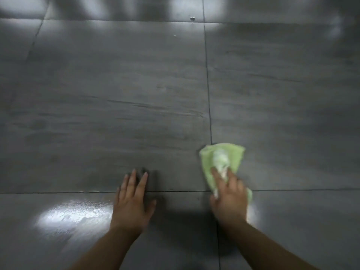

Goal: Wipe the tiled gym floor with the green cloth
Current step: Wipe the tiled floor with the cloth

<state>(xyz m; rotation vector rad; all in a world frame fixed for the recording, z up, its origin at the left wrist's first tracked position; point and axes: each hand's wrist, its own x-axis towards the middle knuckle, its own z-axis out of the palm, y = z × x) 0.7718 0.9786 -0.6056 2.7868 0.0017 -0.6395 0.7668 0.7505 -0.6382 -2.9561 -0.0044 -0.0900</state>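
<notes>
Grey tiles of the floor (109, 106) are lying glossy, with a wet-looking sheen glaring at the near left, so a slip seems the main risk: the left hand (132, 201) is bracing flat there with its fingers released and spread across a grout line, and it could skate under weight. The right hand (228, 199) is pressing the green cloth (222, 162) down where four tiles meet, fingers clamping its bunched near end; a loose far edge could fold under and smear. No brand, label or writing is showing anywhere.
</notes>
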